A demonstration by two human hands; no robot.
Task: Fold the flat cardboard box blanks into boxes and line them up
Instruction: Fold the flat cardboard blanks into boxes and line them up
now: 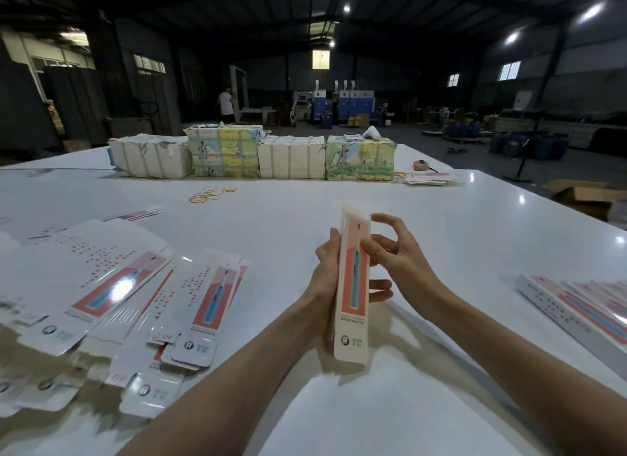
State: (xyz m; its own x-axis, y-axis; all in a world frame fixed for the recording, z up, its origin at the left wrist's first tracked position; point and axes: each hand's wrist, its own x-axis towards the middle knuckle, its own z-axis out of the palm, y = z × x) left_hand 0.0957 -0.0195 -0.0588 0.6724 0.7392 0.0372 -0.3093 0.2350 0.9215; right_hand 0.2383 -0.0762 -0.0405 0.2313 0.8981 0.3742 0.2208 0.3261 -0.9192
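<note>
box [353, 286]: red-white, upright above table | flat blanks [135, 303]: heaped left | folded boxes [576, 306]: lined right

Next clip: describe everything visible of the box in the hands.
The box is a long, narrow carton of glossy white card, printed with a red panel, a blue brush shape and a logo. It is held nearly upright over the table, top flap raised. The left hand grips its left edge; the right hand pinches its right.

Glossy cardboard box [353, 286], glossy table [441, 238]
</note>
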